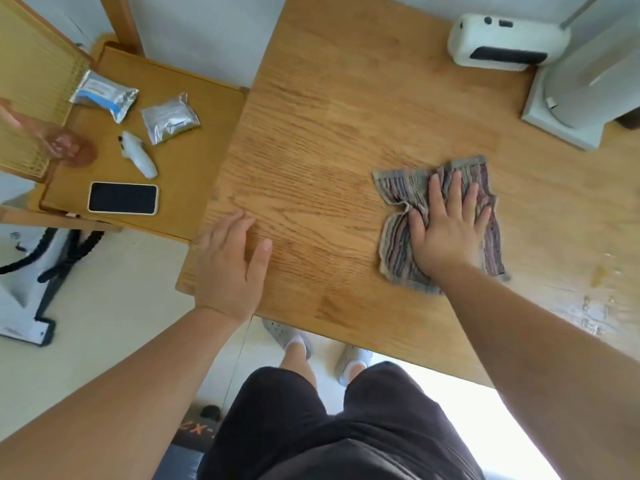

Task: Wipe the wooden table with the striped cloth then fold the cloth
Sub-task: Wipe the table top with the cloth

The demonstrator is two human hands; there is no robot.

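The striped cloth (398,247) lies rumpled and spread on the right half of the wooden table (329,140). My right hand (448,226) presses flat on top of the cloth, fingers spread and pointing away from me, covering its middle. My left hand (230,261) rests flat on the table's near left corner, fingers apart, holding nothing. The two hands are well apart.
A white device (505,41) and a white stand base (571,109) sit at the table's far right. A lower side table (194,161) on the left holds a phone (123,198), two foil packets (104,95) and a small white gadget (138,157). Small crumbs lie at the right edge (602,271).
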